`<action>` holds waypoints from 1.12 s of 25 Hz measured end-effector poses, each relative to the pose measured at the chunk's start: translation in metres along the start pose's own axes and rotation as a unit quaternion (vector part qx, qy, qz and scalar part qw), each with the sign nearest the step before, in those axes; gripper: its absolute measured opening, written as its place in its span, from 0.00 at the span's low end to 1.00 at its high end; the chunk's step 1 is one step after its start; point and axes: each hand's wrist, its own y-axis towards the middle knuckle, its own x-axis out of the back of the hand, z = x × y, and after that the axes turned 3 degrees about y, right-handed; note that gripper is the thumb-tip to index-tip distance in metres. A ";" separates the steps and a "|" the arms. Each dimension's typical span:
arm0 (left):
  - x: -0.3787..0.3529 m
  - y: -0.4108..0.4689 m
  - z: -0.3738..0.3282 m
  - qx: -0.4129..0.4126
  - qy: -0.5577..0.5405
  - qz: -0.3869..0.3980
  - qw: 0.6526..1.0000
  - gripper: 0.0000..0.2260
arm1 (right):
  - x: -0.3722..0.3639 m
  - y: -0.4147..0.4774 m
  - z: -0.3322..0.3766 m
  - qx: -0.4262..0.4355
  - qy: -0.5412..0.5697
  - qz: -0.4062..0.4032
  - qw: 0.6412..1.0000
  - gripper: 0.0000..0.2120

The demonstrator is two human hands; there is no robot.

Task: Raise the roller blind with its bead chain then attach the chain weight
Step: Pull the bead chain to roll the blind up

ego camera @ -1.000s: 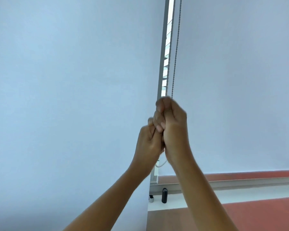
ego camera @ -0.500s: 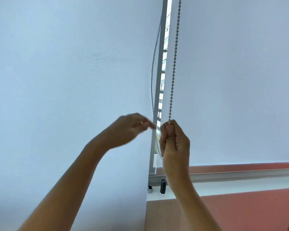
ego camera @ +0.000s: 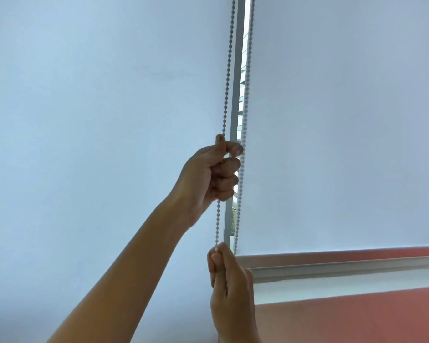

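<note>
Two strands of a grey-white bead chain [ego camera: 228,60] hang beside the grey window post [ego camera: 236,70]. My left hand [ego camera: 209,174] is closed around the left strand at mid height. Lower down, my right hand [ego camera: 229,290] pinches the same strand between thumb and fingers. The right strand [ego camera: 247,90] hangs free just past my left fingertips. The white roller blind [ego camera: 344,120] on the right has its bottom edge just above the sill. No chain weight shows.
Another white blind [ego camera: 97,120] fills the left side. A grey-white window sill and frame [ego camera: 344,266] run along the lower right, with a salmon-red wall [ego camera: 344,320] below them. A narrow strip of window shows between the blinds.
My left hand has moved up and closed on the left strand. My right hand has dropped lower, pulling that strand down. The view has come closer, and the small dark objects on the sill are hidden.
</note>
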 end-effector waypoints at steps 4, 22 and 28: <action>-0.013 -0.006 0.013 -0.084 0.000 -0.095 0.992 0.20 | 0.008 0.006 -0.006 0.010 -0.029 0.020 0.999 0.16; -0.009 -0.035 0.071 -0.136 0.188 -0.221 0.947 0.17 | 0.035 0.153 0.057 0.013 0.221 -0.009 0.975 0.14; 0.014 -0.060 0.105 -0.067 0.178 -0.226 0.955 0.18 | 0.020 0.174 0.073 -0.070 0.308 0.127 0.940 0.19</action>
